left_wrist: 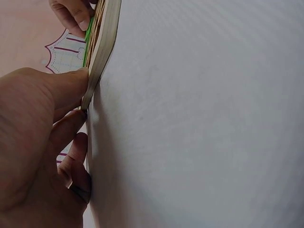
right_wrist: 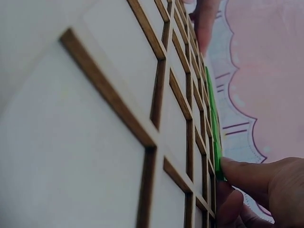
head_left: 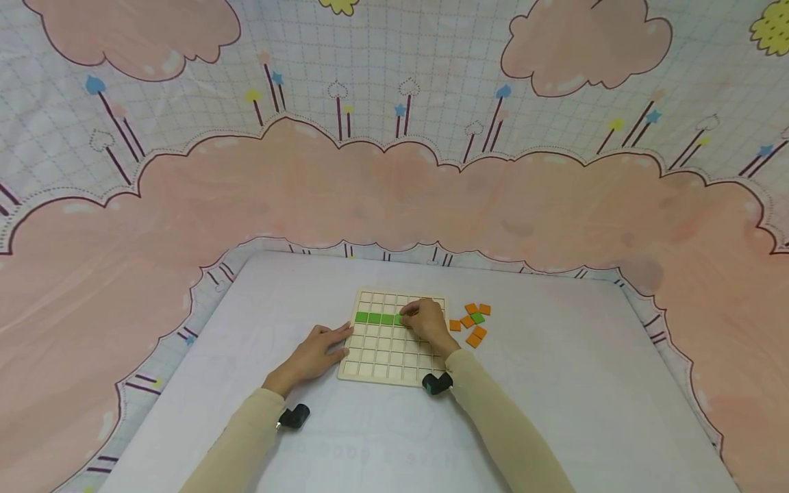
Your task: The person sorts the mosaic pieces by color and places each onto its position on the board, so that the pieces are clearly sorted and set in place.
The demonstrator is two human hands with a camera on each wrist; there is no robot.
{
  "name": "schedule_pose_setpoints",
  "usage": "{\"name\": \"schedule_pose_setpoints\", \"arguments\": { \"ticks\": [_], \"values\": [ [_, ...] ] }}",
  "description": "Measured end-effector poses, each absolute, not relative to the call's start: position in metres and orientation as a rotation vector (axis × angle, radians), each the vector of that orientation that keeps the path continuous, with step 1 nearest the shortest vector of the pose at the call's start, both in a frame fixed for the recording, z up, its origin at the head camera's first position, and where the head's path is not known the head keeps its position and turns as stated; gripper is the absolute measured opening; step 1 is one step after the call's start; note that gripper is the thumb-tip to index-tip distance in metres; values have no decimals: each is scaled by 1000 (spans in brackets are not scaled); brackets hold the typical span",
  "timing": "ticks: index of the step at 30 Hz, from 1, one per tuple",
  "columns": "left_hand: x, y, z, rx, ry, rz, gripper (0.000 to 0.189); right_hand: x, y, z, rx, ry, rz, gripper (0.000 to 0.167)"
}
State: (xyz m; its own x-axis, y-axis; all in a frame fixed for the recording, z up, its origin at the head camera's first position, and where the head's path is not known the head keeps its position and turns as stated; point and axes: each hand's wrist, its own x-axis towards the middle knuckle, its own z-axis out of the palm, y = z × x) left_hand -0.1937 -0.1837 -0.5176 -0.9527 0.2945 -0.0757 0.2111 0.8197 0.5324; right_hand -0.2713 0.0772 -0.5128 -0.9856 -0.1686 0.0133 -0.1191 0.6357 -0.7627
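Note:
A pale wooden grid board [head_left: 380, 357] lies on the white table, with a row of green square tiles [head_left: 374, 318] in its cells. At the row's right end my right hand [head_left: 427, 323] pinches a green tile [right_wrist: 219, 167] between thumb and finger, low over the grid. The fingers cover part of that tile in the head view. On the board's left side, my left hand [head_left: 316, 352] rests with spread fingers against the edge. The left wrist view has the thumb [left_wrist: 71, 85] pressing the board's rim [left_wrist: 102, 52].
Right of the board lie several loose orange tiles [head_left: 474, 340] and one green tile [head_left: 477, 318]. Each wrist wears a small black camera, one by the left sleeve [head_left: 294, 416] and one by the board's front right corner [head_left: 437, 383]. A patterned curtain [head_left: 394, 198] stands behind the table.

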Motion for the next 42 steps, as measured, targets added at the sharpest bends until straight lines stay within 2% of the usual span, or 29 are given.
{"name": "schedule_pose_setpoints", "arguments": {
  "ticks": [9, 30, 42],
  "values": [
    [-192, -184, -516, 390, 2838, 811, 54, -271, 78, -512, -272, 2762, -1292, 8],
    [-193, -183, -520, 402, 2848, 804, 54, -255, 97, -491, -282, 2611, -1456, 22],
    [-194, -185, -521, 402, 2848, 799, 54, -237, 111, -478, -335, 2691, -1485, 19]
  ]
}}
